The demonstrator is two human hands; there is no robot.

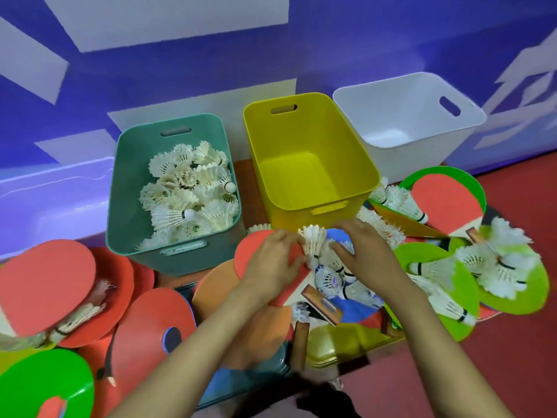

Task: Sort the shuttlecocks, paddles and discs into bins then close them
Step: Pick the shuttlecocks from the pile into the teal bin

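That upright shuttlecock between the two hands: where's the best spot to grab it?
Probably at the cork base of the shuttlecock, pinched from the sides. It stands cork down with the feather skirt flaring upward, and feathers crush easily. The left hand already meets it low down there.

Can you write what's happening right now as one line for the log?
left hand: holds shuttlecock | right hand: open on pile | teal bin: shuttlecocks | yellow bin: empty | white bin: empty

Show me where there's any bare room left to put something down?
The yellow bin and white bin are empty inside. Bare red floor lies at the right. The green bin is packed with shuttlecocks, and the pile around both hands is crowded.
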